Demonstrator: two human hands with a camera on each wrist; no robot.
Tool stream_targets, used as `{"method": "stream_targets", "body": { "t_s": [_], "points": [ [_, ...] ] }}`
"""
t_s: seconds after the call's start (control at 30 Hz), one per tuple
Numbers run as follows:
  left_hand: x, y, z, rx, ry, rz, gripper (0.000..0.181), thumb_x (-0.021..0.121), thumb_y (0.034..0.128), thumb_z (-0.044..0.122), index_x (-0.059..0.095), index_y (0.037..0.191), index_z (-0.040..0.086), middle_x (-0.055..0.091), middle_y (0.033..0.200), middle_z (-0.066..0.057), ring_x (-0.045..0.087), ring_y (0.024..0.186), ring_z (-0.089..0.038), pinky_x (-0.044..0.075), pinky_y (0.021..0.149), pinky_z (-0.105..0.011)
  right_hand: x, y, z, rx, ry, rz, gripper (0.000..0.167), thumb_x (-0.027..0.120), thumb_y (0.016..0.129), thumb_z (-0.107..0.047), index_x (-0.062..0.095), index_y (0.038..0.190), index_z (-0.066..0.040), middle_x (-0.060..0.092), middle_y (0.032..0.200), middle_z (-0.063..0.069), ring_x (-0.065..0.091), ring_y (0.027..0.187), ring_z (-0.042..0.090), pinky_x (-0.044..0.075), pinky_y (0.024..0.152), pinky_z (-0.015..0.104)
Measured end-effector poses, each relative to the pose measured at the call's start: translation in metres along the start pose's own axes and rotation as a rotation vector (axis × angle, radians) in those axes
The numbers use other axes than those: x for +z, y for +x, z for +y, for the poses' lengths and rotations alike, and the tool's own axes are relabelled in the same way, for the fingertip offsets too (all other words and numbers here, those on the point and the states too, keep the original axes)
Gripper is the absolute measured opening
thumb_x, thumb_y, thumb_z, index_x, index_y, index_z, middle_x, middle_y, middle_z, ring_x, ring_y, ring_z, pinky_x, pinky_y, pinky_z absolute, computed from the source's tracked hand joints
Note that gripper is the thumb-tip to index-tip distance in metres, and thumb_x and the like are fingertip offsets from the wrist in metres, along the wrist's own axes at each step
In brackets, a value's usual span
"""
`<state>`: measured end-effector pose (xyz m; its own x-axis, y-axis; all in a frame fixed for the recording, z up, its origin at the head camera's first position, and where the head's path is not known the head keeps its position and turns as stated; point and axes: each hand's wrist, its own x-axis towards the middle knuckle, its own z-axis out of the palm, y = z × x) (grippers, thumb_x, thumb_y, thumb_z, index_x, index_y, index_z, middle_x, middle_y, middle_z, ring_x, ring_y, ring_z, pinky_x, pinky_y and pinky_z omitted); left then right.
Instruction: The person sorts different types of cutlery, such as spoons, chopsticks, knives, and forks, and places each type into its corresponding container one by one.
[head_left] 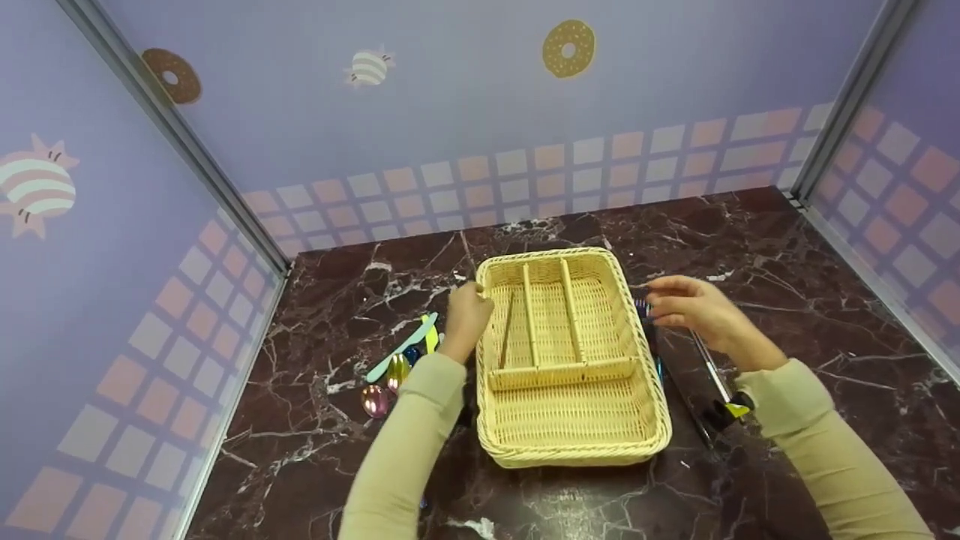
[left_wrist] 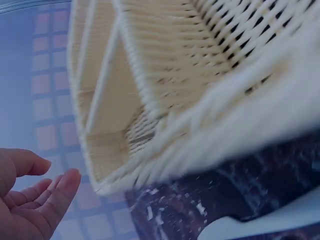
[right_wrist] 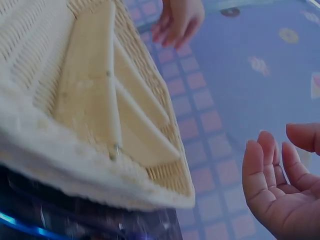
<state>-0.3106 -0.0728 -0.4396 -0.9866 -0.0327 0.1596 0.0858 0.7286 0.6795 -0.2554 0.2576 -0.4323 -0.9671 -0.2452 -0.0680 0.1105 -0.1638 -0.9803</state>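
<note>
A pale yellow wicker basket (head_left: 574, 455) with dividers sits on the dark marbled tabletop. Three long compartments fill its far part and one wide compartment its near part. A thin brown strip (head_left: 508, 330) shows in the left long compartment. My left hand (head_left: 466, 319) is by the basket's left rim; in the left wrist view its loosely bent fingers (left_wrist: 62, 197) hold nothing, with a gap to the rim. To the right of the basket my right hand (head_left: 697, 311) hovers, fingers spread and bare. The right wrist view shows those fingers (right_wrist: 255, 175) apart from the basket.
Left of the basket lie a mint-green knife (head_left: 403, 347), a pink shiny spoon (head_left: 374, 401) and a gold-toned spoon (head_left: 397, 371). On the right, a slim silver-handled utensil (head_left: 711, 366) and dark utensils lie partly hidden. Patterned purple walls (head_left: 480, 97) enclose the table's back and sides.
</note>
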Motion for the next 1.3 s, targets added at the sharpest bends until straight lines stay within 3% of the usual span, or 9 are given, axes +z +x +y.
{"method": "stream_targets", "body": {
  "t_s": [0.13,0.2,0.3,0.43,0.57,0.7,0.93,1.13,1.3],
  "points": [
    [-0.029,-0.017,-0.013,0.039,-0.063,0.037,0.024,0.055,0.0831,0.004,0.062,0.103,-0.006,0.066,0.088,-0.016,0.060,0.072,-0.021,0.052,0.066,-0.035,-0.029,-0.013,0.006,-0.059,-0.018,0.106,0.025,0.055,0.086,0.006,0.062,0.092,-0.017,0.062,0.085,-0.001,0.063,0.073,0.011,0.055,0.070,0.023],
    [-0.040,-0.027,-0.023,0.054,-0.062,0.051,0.022,0.056,0.0843,0.006,0.063,0.102,-0.005,0.066,0.086,-0.015,0.062,0.073,-0.023,0.052,0.064,-0.034,-0.042,-0.020,0.014,-0.064,-0.110,0.161,0.019,0.056,0.087,0.002,0.060,0.092,-0.016,0.062,0.082,-0.004,0.062,0.072,0.009,0.055,0.068,0.023],
    [-0.051,-0.043,-0.036,0.055,-0.041,0.058,0.022,0.057,0.0847,0.008,0.064,0.101,-0.004,0.066,0.082,-0.014,0.060,0.063,-0.020,0.050,0.056,-0.030,-0.059,-0.028,0.029,-0.009,-0.293,0.213,0.015,0.055,0.088,-0.001,0.057,0.103,0.000,0.059,0.079,-0.008,0.060,0.068,0.006,0.054,0.066,0.021],
    [-0.054,-0.058,-0.049,0.046,-0.029,0.035,0.021,0.057,0.0844,0.009,0.065,0.099,-0.004,0.067,0.079,-0.013,0.054,0.051,-0.012,0.044,0.047,-0.023,-0.070,-0.034,0.052,0.124,-0.505,0.217,0.040,0.051,0.087,-0.002,0.040,0.117,0.022,0.059,0.083,0.000,0.058,0.067,0.006,0.054,0.063,0.023],
    [-0.051,-0.067,-0.054,0.037,-0.049,0.015,0.019,0.056,0.0834,0.007,0.065,0.095,-0.004,0.067,0.079,-0.013,0.057,0.053,-0.011,0.046,0.046,-0.021,-0.075,-0.036,0.071,0.232,-0.728,0.221,0.040,0.049,0.082,0.000,0.043,0.114,0.022,0.057,0.092,0.022,0.056,0.066,0.010,0.053,0.057,0.027],
    [-0.049,-0.072,-0.056,0.020,-0.057,0.004,0.019,0.056,0.0834,0.008,0.066,0.095,-0.004,0.067,0.082,-0.014,0.059,0.059,-0.016,0.049,0.052,-0.024,-0.078,-0.037,0.080,0.302,-0.874,0.221,0.036,0.052,0.075,0.001,0.051,0.106,0.020,0.056,0.089,0.026,0.055,0.064,0.015,0.053,0.055,0.028],
    [-0.047,-0.076,-0.061,-0.009,-0.080,-0.025,0.020,0.056,0.0847,0.008,0.065,0.097,-0.005,0.066,0.083,-0.015,0.059,0.053,-0.015,0.051,0.047,-0.025,-0.079,-0.032,0.082,0.348,-0.921,0.183,0.024,0.058,0.075,0.000,0.058,0.093,0.017,0.056,0.072,0.012,0.055,0.058,0.013,0.054,0.053,0.027],
    [-0.046,-0.076,-0.064,0.009,-0.084,-0.035,0.019,0.056,0.0841,0.005,0.064,0.096,-0.007,0.066,0.084,-0.017,0.060,0.056,-0.014,0.050,0.048,-0.022,-0.079,-0.033,0.078,0.390,-0.935,0.161,0.007,0.055,0.075,0.001,0.059,0.075,0.006,0.050,0.062,0.003,0.052,0.053,0.013,0.050,0.049,0.026],
    [-0.047,-0.076,-0.067,0.019,-0.097,-0.040,0.020,0.054,0.0833,0.004,0.063,0.096,-0.009,0.066,0.084,-0.018,0.061,0.058,-0.017,0.051,0.049,-0.023,-0.082,-0.034,0.078,0.418,-0.764,0.112,0.009,0.053,0.081,0.001,0.055,0.072,0.001,0.050,0.063,0.000,0.051,0.057,0.013,0.050,0.053,0.027]
  ]
}}
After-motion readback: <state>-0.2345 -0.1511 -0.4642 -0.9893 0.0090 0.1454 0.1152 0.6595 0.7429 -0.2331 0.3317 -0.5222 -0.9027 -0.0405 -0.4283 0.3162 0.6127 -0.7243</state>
